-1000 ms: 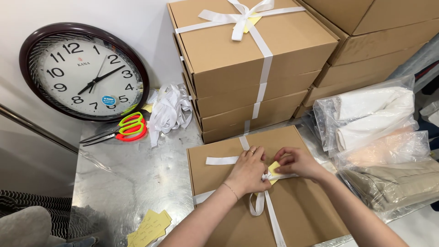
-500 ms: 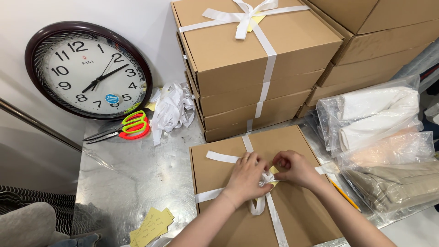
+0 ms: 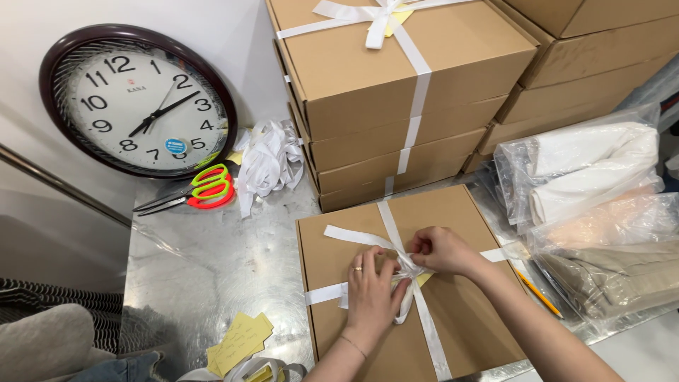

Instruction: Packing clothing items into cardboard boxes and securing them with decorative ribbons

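Your left hand [image 3: 373, 291] lies flat on the lid of the cardboard box [image 3: 453, 325], fingers together and pressing down on the white ribbon [image 3: 396, 233] where its two bands cross. Your right hand [image 3: 440, 250] sits just beside it, touching it at the fingertips, and pinches a loop of that ribbon at the knot; a scrap of yellow tag [image 3: 424, 279] peeks out just under this hand. The box rests on the shiny metal table [image 3: 212, 262], directly beneath both hands, and the ribbon runs out from under them to all four sides of the lid.

Beyond your fingertips stands a stack of tied boxes [image 3: 396, 99], the top one carrying a finished bow. Out past your left hand lie a heap of loose ribbon [image 3: 267, 161], the green and red scissors [image 3: 198, 192] and a round wall clock [image 3: 138, 102] leaning on the wall. Nearer you on that side are yellow paper slips [image 3: 239, 342]. Past your right forearm lie bagged folded clothes [image 3: 601, 212] and a pencil [image 3: 539, 291].
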